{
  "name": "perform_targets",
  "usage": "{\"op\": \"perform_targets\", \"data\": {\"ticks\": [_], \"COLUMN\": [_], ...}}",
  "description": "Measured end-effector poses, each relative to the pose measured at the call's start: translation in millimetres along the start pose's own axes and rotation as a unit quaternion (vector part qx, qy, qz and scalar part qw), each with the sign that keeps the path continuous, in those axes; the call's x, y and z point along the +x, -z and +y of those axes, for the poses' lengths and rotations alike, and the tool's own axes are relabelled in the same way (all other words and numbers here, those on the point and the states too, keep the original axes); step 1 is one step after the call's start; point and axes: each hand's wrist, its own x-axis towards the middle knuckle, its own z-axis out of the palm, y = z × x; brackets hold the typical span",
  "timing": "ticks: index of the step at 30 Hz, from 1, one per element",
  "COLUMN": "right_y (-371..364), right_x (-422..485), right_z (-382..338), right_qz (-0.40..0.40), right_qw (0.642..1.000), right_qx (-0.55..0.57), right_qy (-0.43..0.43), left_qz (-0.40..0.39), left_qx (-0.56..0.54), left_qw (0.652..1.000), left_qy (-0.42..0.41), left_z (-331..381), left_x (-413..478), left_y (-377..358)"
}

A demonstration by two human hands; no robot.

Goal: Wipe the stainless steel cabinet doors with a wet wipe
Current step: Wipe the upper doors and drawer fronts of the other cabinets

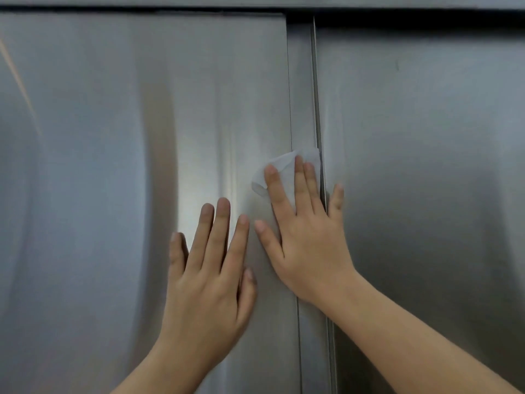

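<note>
Two brushed stainless steel cabinet doors fill the view: the left door and the right door, with a vertical seam between them. A crumpled white wet wipe lies against the left door's right edge by the seam. My right hand presses it flat with straight, spread fingers; the little finger reaches over the seam onto the right door. My left hand rests flat on the left door, lower and to the left, fingers straight and holding nothing.
A dark horizontal gap runs above the doors under a steel top panel. The narrow strip between the doors runs from top to bottom of the view.
</note>
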Motion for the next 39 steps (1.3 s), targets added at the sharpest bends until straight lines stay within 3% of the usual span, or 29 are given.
{"op": "perform_targets", "data": {"ticks": [11, 30, 39], "right_y": [-16, -47, -61], "right_x": [-72, -191, -252], "right_z": [-13, -40, -52], "right_qz": [0.033, -0.043, -0.089], "right_qw": [0.999, 0.998, 0.994], "right_qx": [-0.002, 0.000, 0.006], "right_qy": [-0.016, -0.051, -0.065], "left_qz": [-0.016, -0.087, -0.160], "left_qx": [-0.011, -0.024, -0.060], "left_qw": [1.000, 0.995, 0.984], "left_qy": [0.002, 0.033, 0.051], "left_z": [17, 42, 58], "left_x": [-60, -173, -216], "left_y": [3, 13, 29]}}
